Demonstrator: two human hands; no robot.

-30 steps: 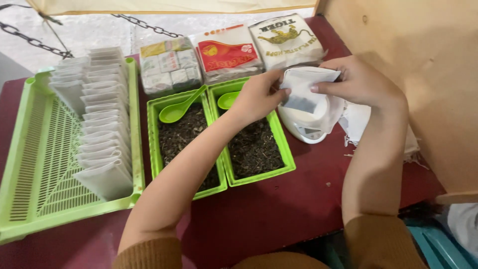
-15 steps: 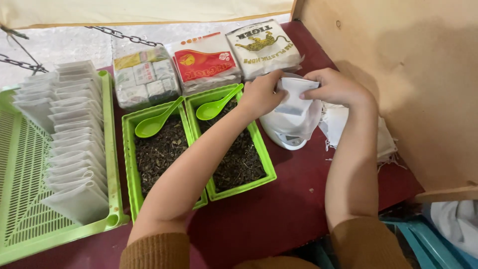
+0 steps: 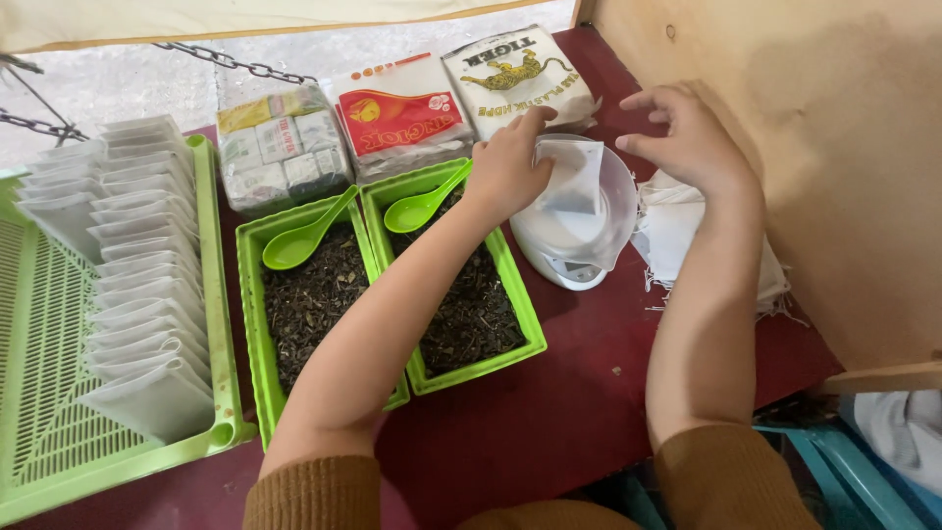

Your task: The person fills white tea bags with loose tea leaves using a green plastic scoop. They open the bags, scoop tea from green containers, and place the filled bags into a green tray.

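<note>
I hold a small white bag (image 3: 572, 177) up over the clear bowl (image 3: 616, 211) on the white scale (image 3: 561, 270), at the back of the dark red tabletop (image 3: 549, 422). To do this well, I think I should keep the bag straight and right in the middle of the bowl. My left hand (image 3: 508, 167) pinches the bag's top edge with bent fingers. My right hand (image 3: 687, 142) is loose and open, holding nothing, just beside the bowl. Two green trays (image 3: 397, 294) of dark tea sit close by.
</note>
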